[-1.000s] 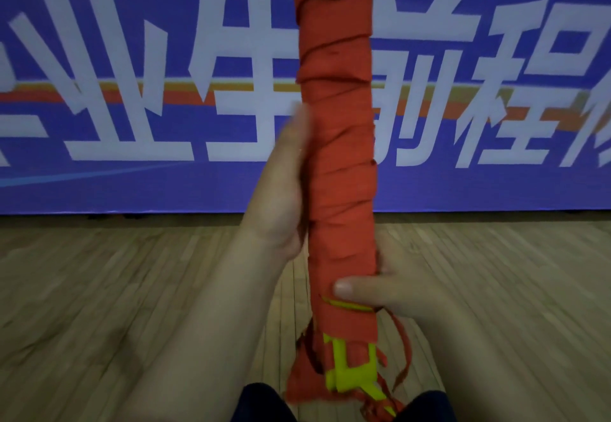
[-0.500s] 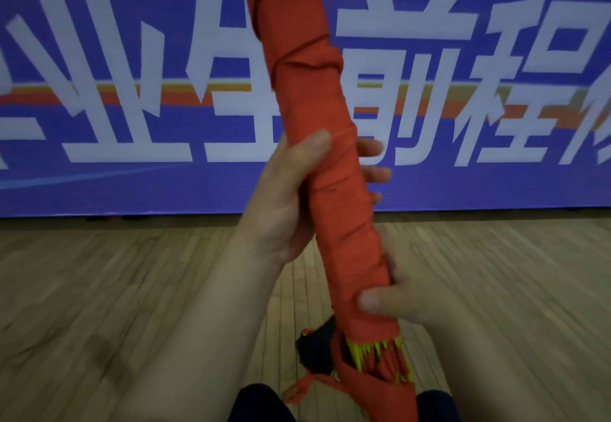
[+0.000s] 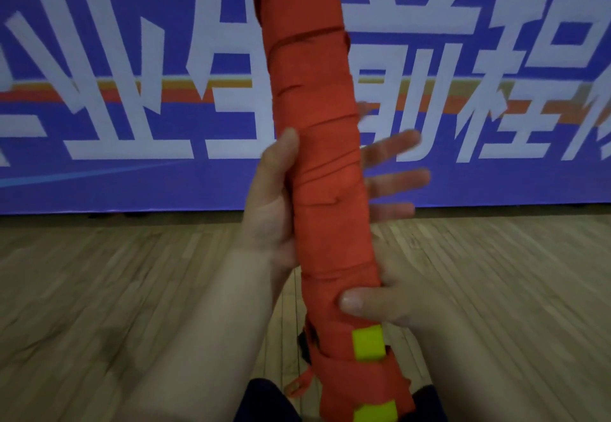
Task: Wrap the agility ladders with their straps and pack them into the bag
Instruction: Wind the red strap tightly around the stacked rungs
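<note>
A long bundle of agility ladder (image 3: 325, 164) stands nearly upright in front of me, wound all over with its red strap. Yellow-green rung pieces (image 3: 367, 344) show at its lower end. My left hand (image 3: 274, 203) supports the middle of the bundle, thumb along the near side and fingers stretched straight out behind it to the right. My right hand (image 3: 393, 302) grips the bundle lower down, thumb pressed on the front. A dark object (image 3: 304, 345), possibly the bag, peeks out behind the bundle's lower end. The top of the bundle runs out of view.
A wooden plank floor (image 3: 132, 289) spreads around me. A blue banner (image 3: 132, 91) with large white characters covers the wall ahead. My knees in dark trousers (image 3: 264, 402) show at the bottom edge.
The bundle has turned and straightened from a left lean, and a yellow-green piece now faces me. My left hand's fingers have spread straight where they curled round the bundle.
</note>
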### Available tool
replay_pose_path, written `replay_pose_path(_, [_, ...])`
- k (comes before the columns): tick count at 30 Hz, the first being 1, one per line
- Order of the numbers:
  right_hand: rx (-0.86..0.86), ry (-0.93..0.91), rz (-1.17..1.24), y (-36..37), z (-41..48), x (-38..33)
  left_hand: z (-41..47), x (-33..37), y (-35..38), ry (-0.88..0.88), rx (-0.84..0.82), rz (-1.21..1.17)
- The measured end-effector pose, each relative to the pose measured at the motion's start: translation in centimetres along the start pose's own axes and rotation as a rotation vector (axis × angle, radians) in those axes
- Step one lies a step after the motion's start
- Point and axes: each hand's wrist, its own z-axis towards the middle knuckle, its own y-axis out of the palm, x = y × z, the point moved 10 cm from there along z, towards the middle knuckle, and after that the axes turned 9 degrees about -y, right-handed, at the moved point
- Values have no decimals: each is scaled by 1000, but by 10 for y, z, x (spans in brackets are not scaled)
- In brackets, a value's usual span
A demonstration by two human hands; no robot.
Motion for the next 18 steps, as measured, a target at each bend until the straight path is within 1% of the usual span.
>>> replay_pose_path(1, [10,22,-36,-1,1,1,-1,-3,1,-18,-12,-6])
replay_pose_path(2, [41,56,-97,-6,1,4,-1,-2,-6,-15,76,62])
replay_pose_path(3, [72,94,-165,-11,1,7,-3,3,-18,2,237,166])
replay_pose_path(5, [127,166,-338,-25,-1,13,-11,22,-41,83,614,413])
replay_pose_path(6, [165,192,-441,-31,-1,16,-15,31,-45,139,751,512])
replay_pose_path(7, [191,211,-524,-36,-2,17,-17,36,-45,176,824,563])
replay_pose_path(8, [209,197,-558,-37,-3,15,-18,39,-47,210,838,572])
replay_pose_path(9, [221,155,-520,-37,-2,12,-16,39,-47,225,788,552])
replay_pose_path(10, [208,104,-403,-32,-2,8,-14,37,-44,220,693,519])
replay_pose_path(12, [161,8,-148,-23,-4,1,-7,28,-32,173,402,370])
replay_pose_path(13, [130,-13,-89,-16,-4,-1,-4,18,-18,125,219,263])
replay_pose_path(14, [101,-25,-110,-10,-3,-4,-4,10,0,85,48,171])
replay_pose_path(15, [81,-20,-162,-7,-1,-4,-4,6,9,59,-36,128])
replay_pose_path(16, [84,11,-231,-8,-1,-1,-4,5,11,50,-23,154])
replay_pose_path(17, [103,71,-260,-11,0,3,-5,9,4,62,93,252])
replay_pose_path(18, [103,127,-315,-14,-1,7,-7,17,-7,100,266,381])
